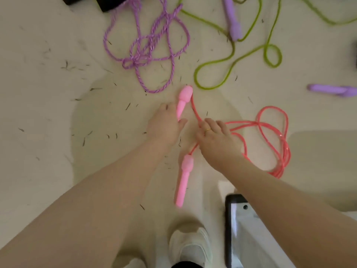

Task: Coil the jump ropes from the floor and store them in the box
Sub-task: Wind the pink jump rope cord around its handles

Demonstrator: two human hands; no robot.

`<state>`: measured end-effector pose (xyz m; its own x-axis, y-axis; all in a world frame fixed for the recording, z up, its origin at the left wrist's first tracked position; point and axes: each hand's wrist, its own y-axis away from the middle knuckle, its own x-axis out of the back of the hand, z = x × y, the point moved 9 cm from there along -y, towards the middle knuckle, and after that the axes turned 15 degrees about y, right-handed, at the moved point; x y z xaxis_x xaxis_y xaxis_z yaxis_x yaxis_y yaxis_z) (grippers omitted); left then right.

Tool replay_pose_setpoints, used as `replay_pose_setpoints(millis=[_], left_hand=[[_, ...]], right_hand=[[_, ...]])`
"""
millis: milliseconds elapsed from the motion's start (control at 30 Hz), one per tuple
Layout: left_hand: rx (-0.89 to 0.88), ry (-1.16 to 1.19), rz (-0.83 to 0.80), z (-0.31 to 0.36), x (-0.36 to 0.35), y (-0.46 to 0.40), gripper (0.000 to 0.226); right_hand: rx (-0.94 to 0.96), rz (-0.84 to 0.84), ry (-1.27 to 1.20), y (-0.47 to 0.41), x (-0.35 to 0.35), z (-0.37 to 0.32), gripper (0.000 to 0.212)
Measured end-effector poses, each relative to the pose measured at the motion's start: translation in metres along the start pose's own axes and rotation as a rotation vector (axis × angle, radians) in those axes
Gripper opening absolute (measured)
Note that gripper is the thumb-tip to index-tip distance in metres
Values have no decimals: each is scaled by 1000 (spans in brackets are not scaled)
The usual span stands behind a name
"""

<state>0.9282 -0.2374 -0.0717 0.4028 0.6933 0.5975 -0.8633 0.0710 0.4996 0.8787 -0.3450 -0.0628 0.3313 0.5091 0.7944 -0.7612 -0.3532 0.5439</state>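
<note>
Left hand [166, 122] grips the thin end of one pink handle [183, 101] on the floor [48, 93]. Right hand [218, 138] just beside it, fingers curled onto the pink rope [270, 132]; real grasp or only pressing, cannot tell. Second pink handle [183, 180] lies nearer the person than the first, loose. Purple rope [146, 49] and green rope [231, 60] tangled beyond the pink handle. White shoe [191, 246] nearest the person.

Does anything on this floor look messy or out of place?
Yes. Small dark bits of debris are strewn over the pale floor, and the purple rope lies in a knotted tangle near the top.
</note>
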Motion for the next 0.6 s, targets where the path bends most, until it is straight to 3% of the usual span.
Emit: replay_pose_setpoints(millis=[100, 167, 200, 333, 400, 600], left_hand=[[-10, -1, 20, 5, -10, -14, 36], [32, 25, -36, 6, -9, -9, 32], [61, 55, -90, 6, -6, -2, 30], [194, 247, -191, 13, 32, 48, 9], [222, 318, -194, 28, 64, 84, 14], [71, 533, -103, 123, 208, 187, 31]], right_hand=[[-3, 95, 70, -3, -14, -1, 16], [39, 106, 54, 8, -12, 2, 24], [65, 64, 46, 15, -8, 4, 30], [123, -401, -111, 59, -19, 5, 34], [96, -444, -241, 81, 16, 11, 30], [33, -202, -490, 144, 232, 87, 20]])
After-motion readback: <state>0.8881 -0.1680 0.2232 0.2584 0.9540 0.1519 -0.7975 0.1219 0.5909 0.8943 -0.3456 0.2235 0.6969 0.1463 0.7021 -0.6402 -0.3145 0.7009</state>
